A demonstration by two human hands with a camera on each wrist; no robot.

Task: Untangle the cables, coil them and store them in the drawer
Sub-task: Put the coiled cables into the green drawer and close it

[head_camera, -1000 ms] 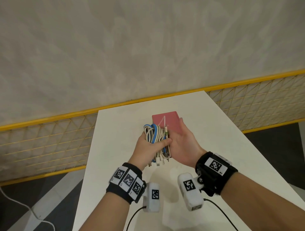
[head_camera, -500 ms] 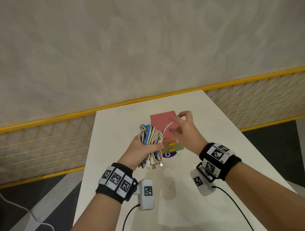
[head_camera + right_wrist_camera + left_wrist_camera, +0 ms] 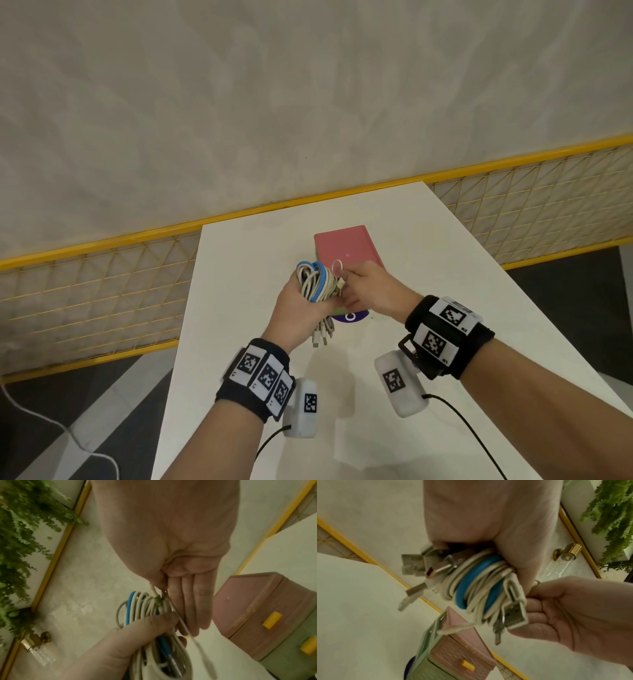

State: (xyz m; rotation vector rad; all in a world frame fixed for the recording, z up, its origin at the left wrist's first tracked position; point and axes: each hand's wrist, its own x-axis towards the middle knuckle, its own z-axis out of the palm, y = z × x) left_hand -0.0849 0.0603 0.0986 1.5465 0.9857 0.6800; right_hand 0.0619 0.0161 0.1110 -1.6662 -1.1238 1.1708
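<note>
My left hand (image 3: 301, 308) grips a bundle of coiled white and blue cables (image 3: 317, 282) above the white table (image 3: 428, 260), with several USB plugs (image 3: 426, 566) hanging out below the fist. My right hand (image 3: 368, 284) is beside the bundle and pinches a thin white cable (image 3: 152, 588) between thumb and forefinger; a small loop of it (image 3: 337, 265) stands above the fingers. Just behind both hands stands the small drawer box (image 3: 346, 245) with a pink top. Its pink and green drawers with yellow handles (image 3: 271, 620) are closed.
A purple disc (image 3: 351, 317) lies under the box's front. The table's left edge drops to a dark floor with a white cord (image 3: 51, 425). A yellow-framed mesh fence (image 3: 85, 291) runs behind the table. Green plants (image 3: 17, 547) show in the wrist views.
My right hand moved off the box's top and came in close to the bundle, now pinching the thin white cable beside it. The left hand kept its grip on the bundle.
</note>
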